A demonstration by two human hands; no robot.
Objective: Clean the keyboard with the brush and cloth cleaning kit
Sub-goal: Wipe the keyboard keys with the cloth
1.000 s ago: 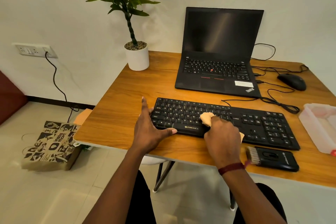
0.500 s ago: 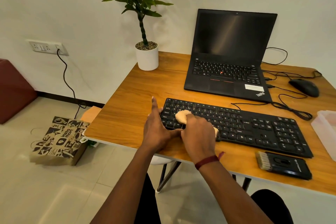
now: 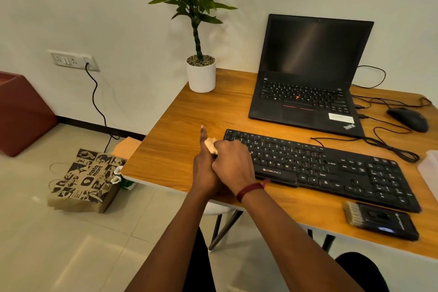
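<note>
The black Zebronics keyboard [image 3: 331, 170] lies across the near half of the wooden surface [image 3: 189, 111], with its left end under the two hands, which are pressed together there. The right hand [image 3: 233, 166] has its fingers curled down around a small pale cloth [image 3: 210, 144], which bulges out past the knuckles at the far-left corner of the keyboard. The back of this hand faces up, and a dark red band [image 3: 250, 189] circles the wrist. The left hand [image 3: 203, 170] sits right against it on the left, partly tucked under it. Its index finger is straight and points away along the keyboard's left edge, touching the cloth; the other fingers are hidden by the right hand, and it grips nothing that can be seen. The brush [image 3: 379, 220], a flat black tool with pale bristles at its left end, rests untouched on the surface just in front of the keyboard's right end, well apart from both hands. Behind the keyboard stands an open laptop [image 3: 308, 78] with a dark screen; a black mouse [image 3: 408, 119] lies to its right and a potted plant [image 3: 201, 76] to its left. A printed paper bag [image 3: 85, 178] sits on the floor.
</note>
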